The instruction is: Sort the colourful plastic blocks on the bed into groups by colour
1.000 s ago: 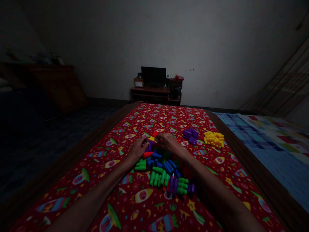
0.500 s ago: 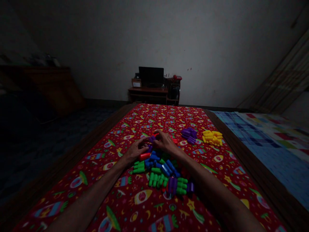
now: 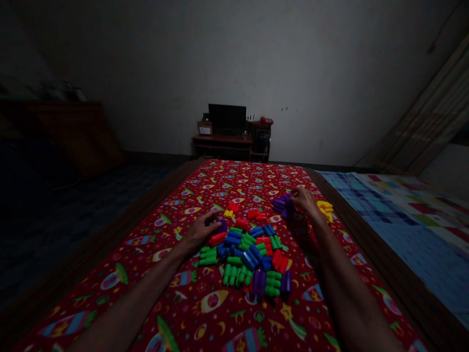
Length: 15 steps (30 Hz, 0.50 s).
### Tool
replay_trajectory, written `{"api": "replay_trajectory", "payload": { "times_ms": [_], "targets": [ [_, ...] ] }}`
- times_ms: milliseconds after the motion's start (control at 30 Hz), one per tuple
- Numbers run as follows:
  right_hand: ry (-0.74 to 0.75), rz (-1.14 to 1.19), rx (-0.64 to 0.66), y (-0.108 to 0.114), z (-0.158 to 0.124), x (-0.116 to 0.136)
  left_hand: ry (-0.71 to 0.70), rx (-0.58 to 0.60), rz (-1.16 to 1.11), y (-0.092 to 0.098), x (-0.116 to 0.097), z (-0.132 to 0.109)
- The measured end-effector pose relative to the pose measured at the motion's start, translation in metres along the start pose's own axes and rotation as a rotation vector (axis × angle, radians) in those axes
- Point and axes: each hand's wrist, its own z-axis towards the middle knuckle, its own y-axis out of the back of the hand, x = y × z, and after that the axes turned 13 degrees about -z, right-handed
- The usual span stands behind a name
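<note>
Our right hand [image 3: 305, 201] is at the right edge of the purple pile [image 3: 280, 205], beside the yellow pile [image 3: 324, 210]; we cannot tell whether its fingers are apart or clamped on a block. Our left hand [image 3: 201, 231] is at a purple block [image 3: 223, 226] near the red block [image 3: 217, 239]; we cannot tell whether its fingers grip it. Between our forearms, the mixed blocks [image 3: 251, 257], mostly green, blue and red, lie on the red cloth [image 3: 183, 305].
</note>
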Motion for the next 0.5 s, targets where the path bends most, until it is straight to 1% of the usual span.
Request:
{"api": "replay_trajectory", "payload": {
  "times_ms": [67, 100, 133, 200, 267, 300, 367, 433, 467, 500],
  "targets": [
    [0.014, -0.01, 0.081, -0.002, 0.0, -0.002, 0.031, -0.028, -0.113, 0.0, -0.001, -0.001],
    [0.019, 0.0, 0.098, -0.002, 0.0, -0.002, 0.046, -0.042, -0.164, 0.0, -0.002, -0.002],
    [0.021, 0.015, 0.086, 0.0, 0.0, 0.0, 0.065, -0.056, -0.209, 0.0, -0.003, -0.002],
    [0.031, 0.049, -0.012, 0.008, -0.001, 0.008, 0.095, -0.09, -0.28, 0.0, -0.006, -0.001],
    [0.083, 0.111, -0.121, 0.017, -0.005, 0.024, 0.11, -0.111, -0.329, 0.001, -0.007, -0.001],
    [0.135, 0.163, -0.143, 0.022, -0.009, 0.035, 0.11, -0.116, -0.347, 0.001, -0.007, -0.001],
    [0.284, 0.294, -0.106, 0.026, -0.023, 0.064, 0.096, -0.117, -0.362, 0.0, -0.007, -0.001],
    [0.507, 0.406, 0.017, 0.023, -0.044, 0.097, 0.066, -0.12, -0.352, -0.004, -0.006, -0.001],
    [0.62, 0.406, 0.083, 0.02, -0.055, 0.112, 0.048, -0.119, -0.34, -0.006, -0.006, -0.002],
    [0.693, 0.393, 0.129, 0.015, -0.066, 0.126, 0.03, -0.116, -0.326, -0.009, -0.007, -0.002]
  ]
}}
